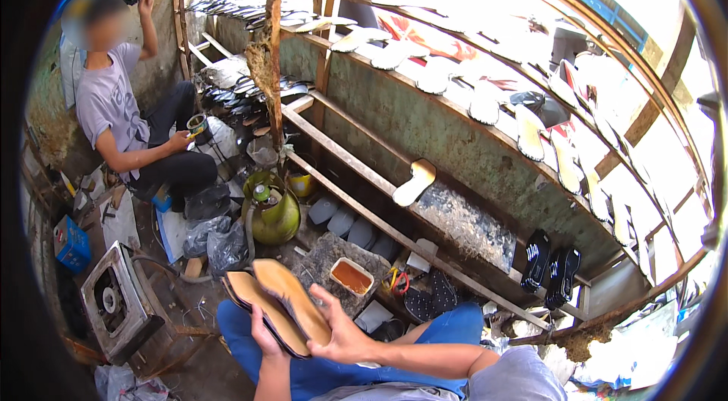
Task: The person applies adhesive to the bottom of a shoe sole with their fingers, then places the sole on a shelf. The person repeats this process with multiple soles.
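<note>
Above my lap, both hands hold a pair of tan-faced shoe soles side by side. My left hand grips the dark-edged left sole near its lower end, fingers along its outer side. My right hand is closed on the lower part of the right sole, with the thumb on its face. The two soles lie close together, tilted up and away from me. Just beyond them, a small white tray of orange-brown liquid rests on a stained block.
Scissors with red and yellow handles lie right of the tray. A green gas cylinder stands ahead, a metal stove at left. Another person sits far left, holding a tin. Wooden racks with several soles run along the wall.
</note>
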The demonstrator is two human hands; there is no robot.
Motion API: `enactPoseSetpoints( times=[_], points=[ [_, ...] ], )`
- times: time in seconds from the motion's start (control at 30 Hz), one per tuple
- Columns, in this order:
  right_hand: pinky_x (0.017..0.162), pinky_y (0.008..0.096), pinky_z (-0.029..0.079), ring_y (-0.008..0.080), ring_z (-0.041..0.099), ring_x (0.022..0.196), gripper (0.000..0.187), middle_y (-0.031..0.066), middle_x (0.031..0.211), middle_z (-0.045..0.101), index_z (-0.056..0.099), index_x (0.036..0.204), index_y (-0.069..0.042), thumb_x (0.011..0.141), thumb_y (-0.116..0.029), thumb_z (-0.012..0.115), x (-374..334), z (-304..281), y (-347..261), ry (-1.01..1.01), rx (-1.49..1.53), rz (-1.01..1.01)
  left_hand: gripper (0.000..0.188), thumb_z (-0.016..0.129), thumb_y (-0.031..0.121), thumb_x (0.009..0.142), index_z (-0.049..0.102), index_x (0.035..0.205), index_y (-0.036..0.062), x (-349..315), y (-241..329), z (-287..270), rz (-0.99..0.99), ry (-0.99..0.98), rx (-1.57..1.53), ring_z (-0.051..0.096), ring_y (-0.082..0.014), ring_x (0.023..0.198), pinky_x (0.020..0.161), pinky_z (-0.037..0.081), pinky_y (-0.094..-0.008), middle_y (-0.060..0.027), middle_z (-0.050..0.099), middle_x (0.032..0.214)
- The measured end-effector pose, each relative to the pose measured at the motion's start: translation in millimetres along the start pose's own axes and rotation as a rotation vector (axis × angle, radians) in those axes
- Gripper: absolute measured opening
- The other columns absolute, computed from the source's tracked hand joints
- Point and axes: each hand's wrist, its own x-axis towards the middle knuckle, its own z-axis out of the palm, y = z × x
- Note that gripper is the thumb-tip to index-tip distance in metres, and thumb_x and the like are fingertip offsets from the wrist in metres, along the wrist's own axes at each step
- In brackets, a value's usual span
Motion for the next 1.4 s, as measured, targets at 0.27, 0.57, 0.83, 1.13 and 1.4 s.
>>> enactPoseSetpoints(
  times=[0.27,0.57,0.83,1.13,1.4],
  points=[
    [0.120,0.0488,0.031,0.0404,0.037,0.140,0.096,0.0272,0.144,0.037,0.026,0.151,0.000,0.071,-0.013,0.077,181,-145,22,0.769,-0.739,-0.189,0.065,0.051,0.048,0.106,0.046,0.145,-0.0034,94,40,34,-0.141,-0.152,-0.191,0.070,-0.0318,0.107,0.082,0.064,-0.0376,-0.0164,0.060,0.139],
    [0.118,0.0570,0.030,0.0560,0.031,0.140,0.097,0.0393,0.147,0.028,0.022,0.150,-0.002,0.074,-0.018,0.081,290,-242,65,1.103,-0.799,0.059,0.052,0.063,0.031,0.102,0.037,0.144,0.0143,199,16,81,-0.133,0.069,0.164,0.071,-0.0298,0.088,0.069,0.061,-0.0367,-0.0127,0.055,0.121],
    [0.119,0.0600,0.028,0.0576,0.031,0.138,0.093,0.0409,0.142,0.033,0.025,0.151,-0.001,0.075,-0.017,0.076,298,-241,93,1.101,-0.885,-0.011,0.044,0.063,0.038,0.102,0.049,0.130,0.0071,198,-1,109,-0.140,0.023,0.162,0.072,-0.0294,0.091,0.071,0.062,-0.0342,-0.0103,0.060,0.113],
    [0.114,0.0569,0.035,0.0530,0.039,0.131,0.090,0.0374,0.138,0.038,0.027,0.147,0.003,0.076,-0.020,0.077,293,-245,92,1.120,-1.003,0.143,0.047,0.062,0.042,0.103,0.047,0.134,0.0086,191,-8,132,-0.112,0.031,0.188,0.070,-0.0250,0.093,0.075,0.061,-0.0335,-0.0093,0.061,0.114],
    [0.119,0.0591,0.027,0.0548,0.032,0.137,0.095,0.0365,0.142,0.035,0.025,0.151,-0.001,0.076,-0.023,0.080,282,-249,89,1.029,-0.931,0.126,0.047,0.059,0.036,0.105,0.042,0.142,0.0121,188,-3,119,-0.203,-0.099,0.193,0.065,-0.0201,0.090,0.073,0.060,-0.0349,-0.0099,0.061,0.119]
  ],
)
